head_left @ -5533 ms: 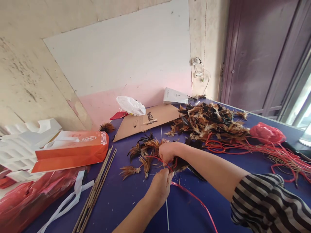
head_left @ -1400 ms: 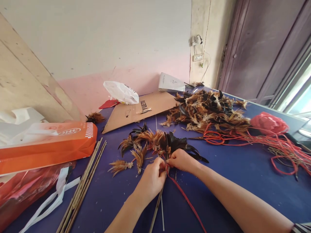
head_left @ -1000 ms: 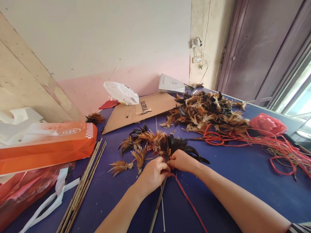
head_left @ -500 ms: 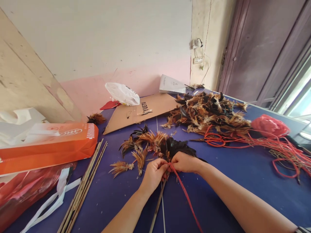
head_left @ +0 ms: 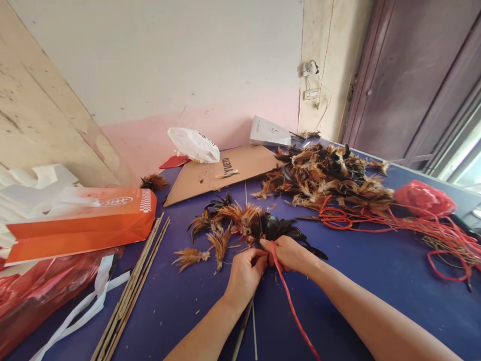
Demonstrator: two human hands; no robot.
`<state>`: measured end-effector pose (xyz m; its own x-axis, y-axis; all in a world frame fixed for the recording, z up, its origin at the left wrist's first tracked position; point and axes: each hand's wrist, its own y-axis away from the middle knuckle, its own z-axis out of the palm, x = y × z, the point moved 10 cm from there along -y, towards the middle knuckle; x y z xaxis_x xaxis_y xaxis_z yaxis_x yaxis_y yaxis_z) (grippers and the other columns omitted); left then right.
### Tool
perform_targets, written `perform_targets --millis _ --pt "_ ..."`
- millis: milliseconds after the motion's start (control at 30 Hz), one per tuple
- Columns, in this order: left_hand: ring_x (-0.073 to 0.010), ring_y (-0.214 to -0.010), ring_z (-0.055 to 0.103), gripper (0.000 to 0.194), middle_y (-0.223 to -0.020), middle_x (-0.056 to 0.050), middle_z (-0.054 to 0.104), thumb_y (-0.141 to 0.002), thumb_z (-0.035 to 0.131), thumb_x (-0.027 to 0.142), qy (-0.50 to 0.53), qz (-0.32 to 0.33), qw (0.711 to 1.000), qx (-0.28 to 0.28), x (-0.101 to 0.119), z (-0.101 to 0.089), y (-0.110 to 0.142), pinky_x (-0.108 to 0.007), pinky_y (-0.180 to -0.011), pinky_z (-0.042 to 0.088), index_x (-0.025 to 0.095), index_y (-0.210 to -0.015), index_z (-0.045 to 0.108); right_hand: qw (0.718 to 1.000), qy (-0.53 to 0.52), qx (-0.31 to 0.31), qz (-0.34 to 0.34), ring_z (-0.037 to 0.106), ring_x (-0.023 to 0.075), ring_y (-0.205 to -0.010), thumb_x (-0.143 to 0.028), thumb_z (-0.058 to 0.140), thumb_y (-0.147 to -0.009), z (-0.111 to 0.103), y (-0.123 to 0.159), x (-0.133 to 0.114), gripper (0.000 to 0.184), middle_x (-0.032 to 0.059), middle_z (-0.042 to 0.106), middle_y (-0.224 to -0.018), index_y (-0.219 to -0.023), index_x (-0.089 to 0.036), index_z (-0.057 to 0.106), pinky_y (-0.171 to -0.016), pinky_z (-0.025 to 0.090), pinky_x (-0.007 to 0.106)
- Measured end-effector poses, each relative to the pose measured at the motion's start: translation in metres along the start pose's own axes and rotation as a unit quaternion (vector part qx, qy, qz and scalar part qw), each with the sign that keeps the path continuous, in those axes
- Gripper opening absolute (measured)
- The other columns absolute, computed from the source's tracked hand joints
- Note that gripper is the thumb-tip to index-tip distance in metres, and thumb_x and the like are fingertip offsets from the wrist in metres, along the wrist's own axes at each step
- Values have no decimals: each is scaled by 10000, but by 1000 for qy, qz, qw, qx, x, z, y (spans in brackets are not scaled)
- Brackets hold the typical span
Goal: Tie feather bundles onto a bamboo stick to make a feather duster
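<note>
The left hand (head_left: pixel 244 273) is clasping the stick (head_left: pixel 243 328) just under the dark feathers (head_left: pixel 278 226), while the right hand (head_left: pixel 293 253), touching it, is pinching the red string (head_left: pixel 289 302), whose tail is trailing below the grip. If the string is slackening while fingers are shifting, the feathers could be slipping loose. Beyond the grip, cardboard (head_left: pixel 212 178) is showing sideways lettering, perhaps "YUETU"; left of the grip, an orange bag (head_left: pixel 93 228) is carrying print too small to read.

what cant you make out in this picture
Whether the thin red plastic cord is knotted: head view, hidden by the left hand and right hand.
That cord's near end: head view, cut off by the bottom edge.
Near ends of the long thin brown sticks: head view, same edge.
Small print on the white rectangular box: head view, too small.
</note>
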<state>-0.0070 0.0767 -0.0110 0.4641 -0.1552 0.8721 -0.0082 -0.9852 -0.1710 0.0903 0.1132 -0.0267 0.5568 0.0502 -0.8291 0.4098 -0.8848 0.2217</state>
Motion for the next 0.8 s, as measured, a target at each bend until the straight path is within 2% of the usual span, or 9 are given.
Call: perform_targets --millis 100,200,400,500,667,733,800 --pt "-124 -484 513 189 -590 -26 626 -747 510 240 -21 -3 1000 8 0 0 0 -223 -470 377 134 -737 666 999 -33 22 -2 381 83 -288 -547 351 -820 -2 1 4 473 -9 456 -365 -566 -169 478 -320 296 198" --pt "-126 -475 513 200 -581 -26 622 -761 496 238 -36 -4 999 10 3 0 1 -228 -466 381 138 -756 669 996 -88 19 -30 382 78 -269 -429 361 -846 0 4 -3 317 -33 478 -367 -674 -180 452 -299 279 176" --pt "-147 -663 568 216 -700 -38 626 -765 461 123 -92 120 988 29 30 -2 12 -255 -645 432 178 -779 670 964 -260 -58 12 400 70 -282 -292 320 -835 19 3 1 200 -34 524 -402 -751 -171 454 -300 291 149" --pt "-147 -684 555 225 -720 -40 596 -717 487 75 -123 150 981 16 35 3 16 -253 -656 434 177 -815 662 947 -309 -87 26 423 71 -296 -260 332 -826 25 1 5 172 -24 550 -430 -764 -165 462 -309 314 152" --pt "-145 -661 546 194 -692 -41 587 -736 501 106 -133 146 980 22 30 4 13 -250 -621 425 185 -734 678 927 -344 -140 53 461 74 -320 -308 319 -864 29 7 5 266 13 589 -478 -734 -145 484 -323 364 162" --pt "-143 -645 547 193 -666 -40 591 -739 504 119 -116 127 985 36 24 -1 9 -251 -616 421 177 -682 678 930 -325 -163 51 480 77 -330 -363 326 -870 27 10 4 319 40 622 -531 -758 -131 515 -319 368 164" --pt "-138 -602 539 181 -627 -34 592 -748 518 175 -76 80 993 38 12 -6 4 -249 -590 418 168 -661 676 943 -293 -153 39 490 78 -337 -425 349 -860 20 11 4 369 57 641 -576 -812 -118 549 -307 350 160"
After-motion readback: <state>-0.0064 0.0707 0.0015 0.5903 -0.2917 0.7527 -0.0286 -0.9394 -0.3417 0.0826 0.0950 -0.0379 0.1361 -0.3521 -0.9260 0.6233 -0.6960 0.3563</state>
